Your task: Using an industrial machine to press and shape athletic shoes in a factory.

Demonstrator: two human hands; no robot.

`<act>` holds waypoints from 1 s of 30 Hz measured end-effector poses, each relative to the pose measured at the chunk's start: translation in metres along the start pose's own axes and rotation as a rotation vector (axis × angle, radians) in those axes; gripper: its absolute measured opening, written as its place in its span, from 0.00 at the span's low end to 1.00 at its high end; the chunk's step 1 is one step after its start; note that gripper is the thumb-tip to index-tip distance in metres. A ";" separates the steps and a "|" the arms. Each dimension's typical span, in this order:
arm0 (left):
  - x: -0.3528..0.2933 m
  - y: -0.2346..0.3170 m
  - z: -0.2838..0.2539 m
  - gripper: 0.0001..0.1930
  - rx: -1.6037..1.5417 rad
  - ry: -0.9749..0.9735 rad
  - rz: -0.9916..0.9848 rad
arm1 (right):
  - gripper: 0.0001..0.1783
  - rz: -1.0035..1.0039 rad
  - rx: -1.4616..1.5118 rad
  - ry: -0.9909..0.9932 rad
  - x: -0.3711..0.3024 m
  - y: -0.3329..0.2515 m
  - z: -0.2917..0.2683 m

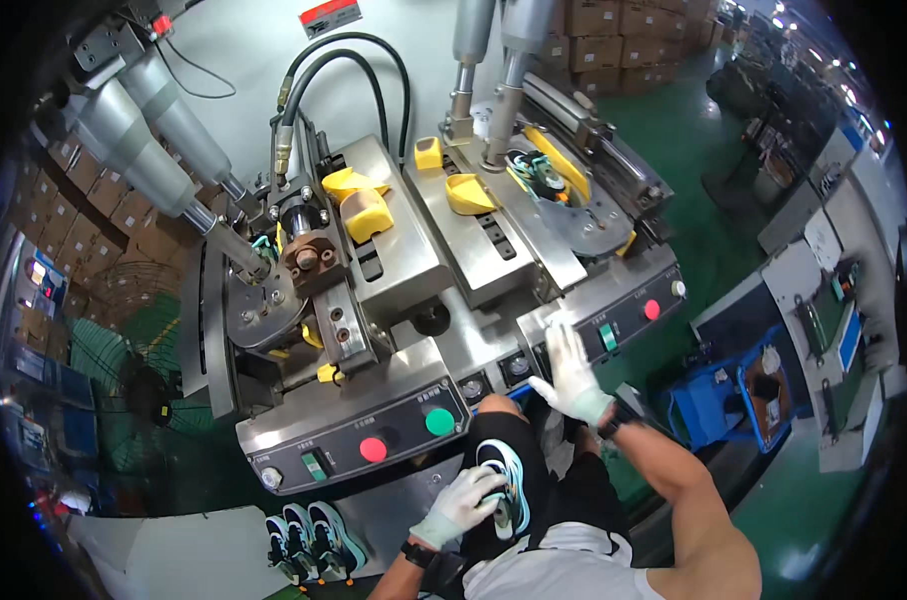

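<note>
My left hand (461,506), in a white glove, grips a black sneaker (515,478) with a pale blue and white sole, held over my lap. Out in front, my gloved right hand (576,382) lies with straightened fingers against the left end of the right control panel (629,325), covering that part. A red button (652,310) and a green switch (608,337) show beside it. Another sneaker (540,174) sits in the machine's right station, close to a metal press rod (501,130). At the left station, a shoe is mostly hidden behind its rod (239,250).
The left control panel (344,450) carries a red and a green button. Several sneakers (314,540) stand on the bench at lower left. Yellow pads (367,215) sit on the machine. A fan (144,400) stands left, a blue cart (709,405) right, stacked cartons (614,40) behind.
</note>
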State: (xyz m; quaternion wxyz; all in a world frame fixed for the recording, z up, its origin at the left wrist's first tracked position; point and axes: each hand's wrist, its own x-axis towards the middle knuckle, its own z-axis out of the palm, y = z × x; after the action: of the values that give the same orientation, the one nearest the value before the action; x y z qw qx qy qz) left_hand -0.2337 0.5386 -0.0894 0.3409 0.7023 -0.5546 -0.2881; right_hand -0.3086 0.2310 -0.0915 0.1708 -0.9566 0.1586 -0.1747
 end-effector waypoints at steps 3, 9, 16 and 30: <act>0.015 0.012 0.001 0.18 -0.060 -0.017 -0.076 | 0.52 0.062 -0.045 -0.070 -0.024 0.024 0.016; 0.050 0.048 0.007 0.15 -0.006 0.289 0.137 | 0.57 0.019 0.691 -0.274 -0.140 -0.006 -0.065; 0.140 0.197 0.062 0.17 -0.035 -0.059 0.561 | 0.60 0.387 0.426 0.355 -0.262 -0.059 -0.115; 0.155 0.190 0.134 0.23 -0.099 -0.503 0.497 | 0.25 0.775 0.026 1.801 -0.408 0.201 -0.316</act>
State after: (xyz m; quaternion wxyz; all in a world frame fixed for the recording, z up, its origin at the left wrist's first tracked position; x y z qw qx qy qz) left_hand -0.4158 0.3374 -0.0222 0.2871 0.4356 -0.7604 -0.3868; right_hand -0.8431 0.1146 -0.0046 0.0420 -0.3455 0.5307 -0.7728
